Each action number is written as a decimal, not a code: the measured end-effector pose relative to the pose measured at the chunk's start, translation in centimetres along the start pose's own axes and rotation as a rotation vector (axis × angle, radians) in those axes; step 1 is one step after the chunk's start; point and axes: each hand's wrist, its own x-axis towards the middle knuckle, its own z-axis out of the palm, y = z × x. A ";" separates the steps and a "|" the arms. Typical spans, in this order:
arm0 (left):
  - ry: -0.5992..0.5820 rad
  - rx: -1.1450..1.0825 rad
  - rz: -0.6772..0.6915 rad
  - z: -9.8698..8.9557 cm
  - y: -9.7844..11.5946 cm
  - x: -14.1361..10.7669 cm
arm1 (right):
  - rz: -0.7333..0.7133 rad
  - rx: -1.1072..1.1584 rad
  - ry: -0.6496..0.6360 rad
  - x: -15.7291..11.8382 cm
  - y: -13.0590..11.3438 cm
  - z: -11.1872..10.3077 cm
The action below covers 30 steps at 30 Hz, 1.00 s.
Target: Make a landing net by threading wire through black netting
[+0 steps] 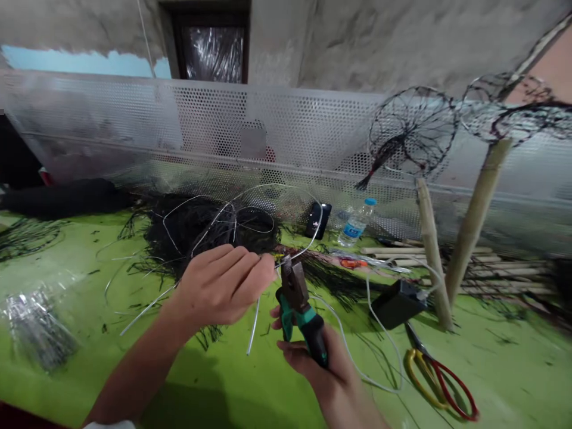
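My right hand (pixel 324 372) grips a pair of pliers (pixel 298 307) with teal and black handles, jaws pointing up and away from me. Beside the jaws, my left hand (pixel 226 283) is closed in a fist around a silvery wire (pixel 253 330); its ends stick out below the hand, and part of it curves up in a wide loop behind. At the pliers' tip the jaws meet the wire near a small yellow bit; the exact contact is too small to make out. Behind my left hand lies a heap of black netting (pixel 174 223).
Scissors (pixel 431 369) with red and yellow handles lie at the right, near a black box (pixel 399 305) with a white cable. Farther back are a phone (pixel 319 220), a water bottle (pixel 353 226) and bamboo sticks (pixel 491 271). A plastic-wrapped bundle (pixel 40 328) rests at left.
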 end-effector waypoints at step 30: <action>-0.050 0.106 0.034 1.6 -0.4 -0.2 | -0.038 -0.595 0.041 0.2 -1.9 -0.6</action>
